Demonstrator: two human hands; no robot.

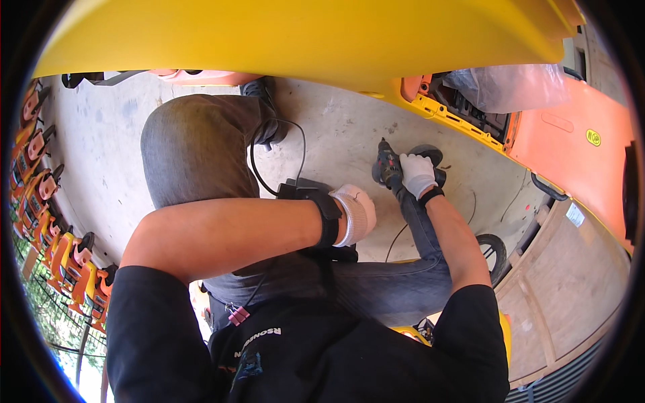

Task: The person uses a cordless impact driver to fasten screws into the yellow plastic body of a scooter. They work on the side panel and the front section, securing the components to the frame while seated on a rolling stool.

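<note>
My right hand (418,174), in a white knit glove, is wrapped around a dark cordless drill (388,163). The drill's narrow tip points away from me, low over the floor by my right foot. In a matching glove, my left hand (361,212) is bent in front of me above my legs, a little left of the drill. It looks rounded and closed, with its fingers turned out of sight; whatever they hold, if anything, is hidden. A black strap and small black box (299,191) with a cable sit at my left wrist.
A large yellow plastic body (302,40) hangs close across the top. To the right, an orange panel (571,131) adjoins an open compartment under clear plastic film (514,91). A wooden crate (557,282) stands at lower right. Several orange-and-yellow machines (50,221) line the left.
</note>
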